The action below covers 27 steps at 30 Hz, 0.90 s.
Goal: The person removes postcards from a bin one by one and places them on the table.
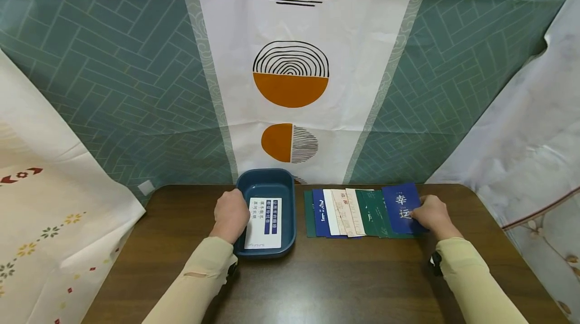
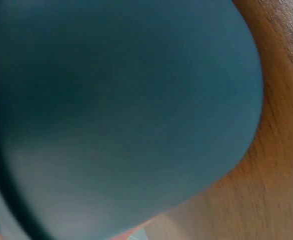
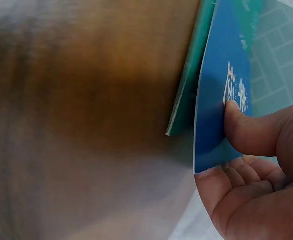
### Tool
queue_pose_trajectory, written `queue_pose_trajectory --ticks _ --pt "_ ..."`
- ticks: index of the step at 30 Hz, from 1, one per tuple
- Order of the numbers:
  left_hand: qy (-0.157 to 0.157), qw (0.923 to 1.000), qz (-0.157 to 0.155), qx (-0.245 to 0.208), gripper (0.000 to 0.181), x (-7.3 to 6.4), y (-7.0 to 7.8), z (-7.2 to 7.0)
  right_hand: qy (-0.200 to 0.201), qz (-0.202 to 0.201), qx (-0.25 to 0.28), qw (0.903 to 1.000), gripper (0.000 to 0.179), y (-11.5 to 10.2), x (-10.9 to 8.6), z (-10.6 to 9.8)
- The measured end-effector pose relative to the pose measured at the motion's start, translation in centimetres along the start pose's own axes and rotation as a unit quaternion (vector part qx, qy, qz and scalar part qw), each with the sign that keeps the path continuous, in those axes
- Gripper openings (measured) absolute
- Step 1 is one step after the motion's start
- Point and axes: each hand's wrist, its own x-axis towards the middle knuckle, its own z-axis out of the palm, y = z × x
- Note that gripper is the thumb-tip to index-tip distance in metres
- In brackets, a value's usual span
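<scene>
My left hand [image 1: 231, 216] grips the left rim of a dark blue tray [image 1: 290, 213]. Inside the tray lies a white card [image 1: 255, 236] with blue and dark printed characters. In the left wrist view the tray wall [image 2: 136, 110] fills most of the picture and hides nearly all of that hand. My right hand [image 1: 432, 216] pinches a blue card [image 1: 399, 196] with white characters by its right edge. Its thumb [image 3: 249, 130] presses the card's face, with the fingers behind. This blue card overlaps the right end of a row of cards, above green ones [image 1: 373, 218].
The overlapping row continues leftward with cream cards [image 1: 346, 218], a white card [image 1: 330, 203], another blue card [image 1: 319, 213] and a green card [image 1: 309, 223]. The brown wooden table [image 1: 344, 284] ends at the back against a patterned cloth [image 1: 290, 27].
</scene>
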Motion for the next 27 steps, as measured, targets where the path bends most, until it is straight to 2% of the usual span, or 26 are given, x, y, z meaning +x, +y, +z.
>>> queue_pose_trajectory --ticks 6,12,21,27 --pt "0.002 1.0 -0.001 -0.001 0.016 -0.1 0.0 0.0 0.037 -0.008 -0.028 0.9989 0.053 -0.3 -0.1 0.6" --pt "0.005 0.9999 0.008 -0.003 0.017 -0.1 0.0 -0.1 0.068 0.007 -0.059 0.9959 0.034 -1.0 -0.7 0.8" --pt "0.013 0.9999 0.008 0.0 0.018 -0.2 0.1 -0.1 0.067 0.022 -0.096 0.9929 0.037 -1.5 -0.6 1.4" --pt "0.012 0.9999 0.004 0.001 0.018 0.0 0.1 -0.1 0.053 0.01 -0.111 0.9923 0.037 -2.0 -0.7 1.6"
